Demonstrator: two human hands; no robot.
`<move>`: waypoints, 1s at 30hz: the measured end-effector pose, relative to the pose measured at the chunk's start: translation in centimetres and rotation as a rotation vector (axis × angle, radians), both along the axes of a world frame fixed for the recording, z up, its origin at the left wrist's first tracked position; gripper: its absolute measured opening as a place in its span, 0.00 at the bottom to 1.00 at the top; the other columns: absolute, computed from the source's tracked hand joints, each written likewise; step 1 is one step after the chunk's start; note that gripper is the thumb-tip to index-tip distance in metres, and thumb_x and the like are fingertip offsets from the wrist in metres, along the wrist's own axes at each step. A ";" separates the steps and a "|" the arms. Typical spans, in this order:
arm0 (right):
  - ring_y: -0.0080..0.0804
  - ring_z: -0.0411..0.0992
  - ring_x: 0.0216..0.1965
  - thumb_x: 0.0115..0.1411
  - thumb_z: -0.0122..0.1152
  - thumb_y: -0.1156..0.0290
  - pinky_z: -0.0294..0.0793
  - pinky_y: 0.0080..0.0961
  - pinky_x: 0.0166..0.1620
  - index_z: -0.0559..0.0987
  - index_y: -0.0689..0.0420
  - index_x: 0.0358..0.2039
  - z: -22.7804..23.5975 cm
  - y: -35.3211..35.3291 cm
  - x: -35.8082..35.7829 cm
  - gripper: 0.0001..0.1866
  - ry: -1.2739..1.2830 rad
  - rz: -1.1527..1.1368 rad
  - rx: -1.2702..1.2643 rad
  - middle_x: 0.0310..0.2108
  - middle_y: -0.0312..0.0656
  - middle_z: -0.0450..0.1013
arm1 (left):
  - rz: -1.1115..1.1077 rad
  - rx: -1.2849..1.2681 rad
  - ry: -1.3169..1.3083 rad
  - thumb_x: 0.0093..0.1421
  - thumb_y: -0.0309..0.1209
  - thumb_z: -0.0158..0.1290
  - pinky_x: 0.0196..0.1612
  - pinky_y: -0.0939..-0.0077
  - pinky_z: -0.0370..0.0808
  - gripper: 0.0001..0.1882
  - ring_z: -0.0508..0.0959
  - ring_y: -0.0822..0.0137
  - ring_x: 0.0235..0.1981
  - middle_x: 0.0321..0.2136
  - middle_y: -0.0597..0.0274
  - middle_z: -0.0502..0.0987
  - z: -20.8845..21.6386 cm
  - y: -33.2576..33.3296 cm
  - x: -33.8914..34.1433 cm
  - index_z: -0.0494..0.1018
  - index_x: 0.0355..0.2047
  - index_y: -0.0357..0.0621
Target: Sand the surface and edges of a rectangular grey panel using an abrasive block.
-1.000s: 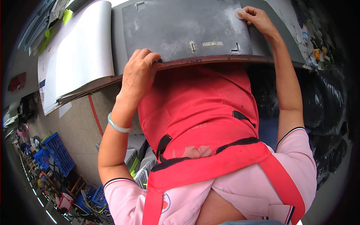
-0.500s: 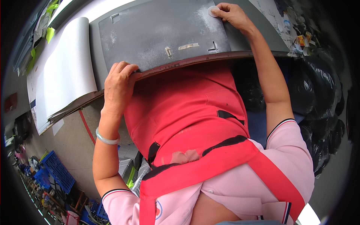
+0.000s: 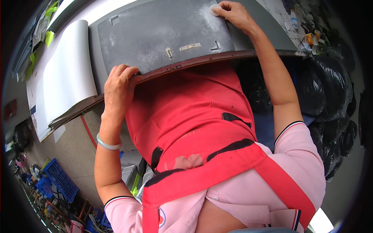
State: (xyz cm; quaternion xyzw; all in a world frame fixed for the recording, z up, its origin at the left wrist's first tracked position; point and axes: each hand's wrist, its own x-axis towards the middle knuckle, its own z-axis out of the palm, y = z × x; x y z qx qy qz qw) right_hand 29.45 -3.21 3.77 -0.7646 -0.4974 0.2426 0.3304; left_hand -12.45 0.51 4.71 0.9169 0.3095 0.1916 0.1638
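Observation:
A dark grey template board [image 3: 151,35] with small cut slots and whitish smudges lies on a table in front of me. At its upper right edge my right hand [image 3: 236,16] pinches a flat round white disc [image 3: 214,10], like tailor's chalk, between thumb and fingers. My left hand [image 3: 117,85] is closed at the board's near left corner, fingers curled over the top and thumb by the table's front edge. Part of the thumb's grip is hidden. Strips of tan tape [image 3: 190,47] stick to the board near its front.
A stack of white sheets [image 3: 70,66], curling up at one side, lies left of the board. My red apron [image 3: 186,101] is close against the reddish-brown table edge [image 3: 186,62]. Black plastic bags [image 3: 330,89] fill the right side. A blue crate [image 3: 60,179] is at lower left.
The view has shifted slightly, so table, board and hands all appear a little further left. Both hands keep their places on the board, and the disc stays in my right hand.

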 end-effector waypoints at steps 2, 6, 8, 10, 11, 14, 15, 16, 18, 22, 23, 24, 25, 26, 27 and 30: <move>0.20 0.67 0.28 0.60 0.66 0.61 0.68 0.27 0.32 0.81 0.62 0.29 0.0 0.2 -0.4 0.15 0.000 0.011 0.016 0.22 0.33 0.72 | 0.020 -0.034 0.006 0.54 0.24 0.63 0.43 0.63 0.75 0.10 0.78 0.55 0.39 0.35 0.58 0.78 0.0 0.0 -0.2 0.78 0.37 0.41; 0.22 0.69 0.30 0.62 0.65 0.57 0.69 0.25 0.36 0.82 0.60 0.33 -0.4 0.2 -0.6 0.17 -0.136 0.055 0.011 0.26 0.34 0.74 | 0.031 -0.006 0.007 0.55 0.26 0.63 0.43 0.63 0.75 0.10 0.78 0.55 0.39 0.35 0.58 0.78 0.2 -0.1 -0.6 0.78 0.38 0.41; 0.18 0.68 0.33 0.64 0.65 0.52 0.67 0.19 0.40 0.83 0.58 0.39 -0.8 0.1 -0.2 0.20 -0.149 0.098 0.011 0.30 0.28 0.74 | 0.061 -0.028 0.074 0.57 0.30 0.64 0.43 0.63 0.75 0.10 0.78 0.56 0.40 0.35 0.58 0.78 0.7 -0.6 -0.3 0.79 0.38 0.42; 0.16 0.67 0.33 0.65 0.64 0.54 0.67 0.18 0.39 0.82 0.59 0.39 -0.5 -0.3 0.0 0.18 -0.109 0.129 0.013 0.30 0.28 0.73 | 0.028 0.053 0.036 0.59 0.36 0.62 0.44 0.61 0.75 0.13 0.77 0.55 0.40 0.38 0.59 0.77 0.6 -1.2 1.5 0.79 0.41 0.42; 0.19 0.71 0.35 0.64 0.63 0.53 0.70 0.21 0.43 0.82 0.61 0.39 -0.3 -0.5 0.2 0.20 -0.049 0.110 -0.013 0.31 0.32 0.77 | -0.010 0.055 -0.004 0.60 0.37 0.62 0.45 0.62 0.75 0.14 0.77 0.55 0.40 0.38 0.58 0.77 0.7 -1.5 2.9 0.79 0.42 0.42; 0.16 0.70 0.34 0.65 0.64 0.55 0.69 0.18 0.42 0.83 0.59 0.38 0.3 -0.9 0.4 0.18 -0.036 0.074 -0.069 0.31 0.29 0.77 | -0.112 0.064 -0.087 0.61 0.31 0.59 0.45 0.63 0.76 0.07 0.78 0.54 0.39 0.36 0.57 0.77 0.3 -2.0 8.3 0.79 0.38 0.43; 0.16 0.70 0.34 0.65 0.64 0.54 0.69 0.18 0.42 0.83 0.58 0.39 0.3 -0.8 0.3 0.18 -0.040 0.085 -0.062 0.31 0.29 0.77 | -0.104 0.068 -0.083 0.61 0.31 0.58 0.43 0.62 0.76 0.06 0.78 0.55 0.37 0.34 0.57 0.77 -0.1 -1.6 10.0 0.79 0.35 0.44; 0.16 0.70 0.34 0.65 0.64 0.54 0.69 0.18 0.42 0.83 0.58 0.39 0.1 -0.6 0.0 0.18 -0.036 0.106 -0.060 0.31 0.29 0.77 | -0.080 0.103 -0.108 0.61 0.32 0.58 0.42 0.62 0.77 0.05 0.79 0.55 0.36 0.32 0.58 0.77 -0.8 -1.2 11.4 0.79 0.34 0.45; 0.16 0.70 0.34 0.65 0.65 0.54 0.69 0.18 0.42 0.83 0.59 0.39 -0.1 -0.4 -0.1 0.18 -0.055 0.065 -0.063 0.31 0.29 0.76 | 0.010 0.168 -0.106 0.61 0.32 0.58 0.39 0.62 0.77 0.05 0.78 0.57 0.33 0.31 0.58 0.76 -2.9 -0.2 13.2 0.78 0.32 0.45; 0.17 0.70 0.34 0.64 0.66 0.56 0.69 0.18 0.41 0.83 0.58 0.38 -0.8 -1.1 0.5 0.17 0.036 -0.020 0.032 0.30 0.28 0.76 | 0.000 0.252 -0.171 0.60 0.33 0.58 0.40 0.64 0.76 0.06 0.77 0.58 0.32 0.30 0.59 0.75 -4.3 0.3 14.5 0.76 0.31 0.46; 0.14 0.65 0.33 0.66 0.65 0.60 0.64 0.13 0.39 0.83 0.58 0.39 -1.5 -1.6 1.0 0.13 0.010 -0.051 0.078 0.31 0.25 0.72 | -0.002 0.253 -0.181 0.60 0.33 0.58 0.41 0.63 0.75 0.06 0.76 0.58 0.33 0.29 0.61 0.74 -4.3 0.4 14.5 0.75 0.31 0.46; 0.17 0.67 0.31 0.64 0.67 0.56 0.68 0.19 0.38 0.82 0.60 0.37 -1.4 -1.7 -0.4 0.17 -0.092 -0.027 0.241 0.28 0.27 0.70 | 0.014 0.254 -0.181 0.60 0.34 0.58 0.43 0.62 0.74 0.06 0.76 0.59 0.33 0.29 0.62 0.73 -4.5 0.5 14.1 0.74 0.31 0.46; 0.17 0.68 0.30 0.65 0.66 0.59 0.69 0.18 0.37 0.81 0.60 0.36 -0.3 -2.2 -2.0 0.15 -0.073 -0.023 0.215 0.27 0.27 0.70 | 0.019 0.227 -0.113 0.61 0.34 0.57 0.48 0.57 0.72 0.06 0.76 0.57 0.39 0.33 0.62 0.74 -4.4 0.6 13.5 0.76 0.35 0.48; 0.16 0.68 0.30 0.65 0.65 0.62 0.70 0.18 0.37 0.81 0.60 0.34 0.6 -3.1 -2.9 0.13 0.038 0.024 0.180 0.26 0.28 0.72 | 0.016 0.202 -0.049 0.63 0.34 0.56 0.52 0.52 0.71 0.07 0.76 0.56 0.45 0.38 0.61 0.75 -4.1 0.6 13.4 0.77 0.39 0.49; 0.15 0.69 0.29 0.66 0.65 0.65 0.71 0.18 0.36 0.82 0.59 0.35 1.6 -4.1 -4.5 0.10 0.210 0.035 0.136 0.25 0.28 0.73 | 0.007 0.195 -0.070 0.63 0.34 0.56 0.52 0.52 0.71 0.07 0.76 0.56 0.45 0.38 0.61 0.75 -4.2 0.5 13.4 0.77 0.39 0.49; 0.20 0.70 0.29 0.65 0.66 0.67 0.72 0.22 0.35 0.83 0.62 0.37 2.6 -7.2 -7.1 0.10 -0.010 0.139 0.088 0.27 0.36 0.75 | 0.079 0.357 -0.105 0.66 0.35 0.54 0.60 0.35 0.63 0.13 0.71 0.53 0.59 0.53 0.59 0.74 -4.6 0.4 13.6 0.76 0.51 0.55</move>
